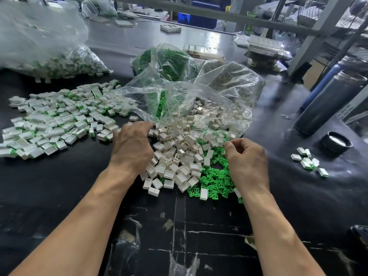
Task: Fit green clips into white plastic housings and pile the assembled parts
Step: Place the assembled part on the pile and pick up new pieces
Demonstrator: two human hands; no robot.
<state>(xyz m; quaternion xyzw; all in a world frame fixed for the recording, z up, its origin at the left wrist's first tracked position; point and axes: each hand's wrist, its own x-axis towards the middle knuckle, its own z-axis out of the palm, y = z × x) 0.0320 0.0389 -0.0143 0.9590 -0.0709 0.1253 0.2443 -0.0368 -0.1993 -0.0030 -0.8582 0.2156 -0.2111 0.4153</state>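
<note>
The left hand (132,145) rests with curled fingers on the white housings (175,156); whether it holds one I cannot tell. The right hand (247,160), at three o'clock of the pile, pinches its fingertips over the green clips (215,176); what it holds I cannot tell. Bare black table (59,186) lies at seven o'clock.

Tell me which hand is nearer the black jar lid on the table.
Right. The right hand sits over the green clips, left of the black lid; the left hand is farther off, beyond the white housings.

You're at a factory assembly bench: a scuffed black worktable (59,186) heaped with bulk plastic parts, clear bags of stock (39,46) far left, grey metal racking (308,36) far right.
</note>
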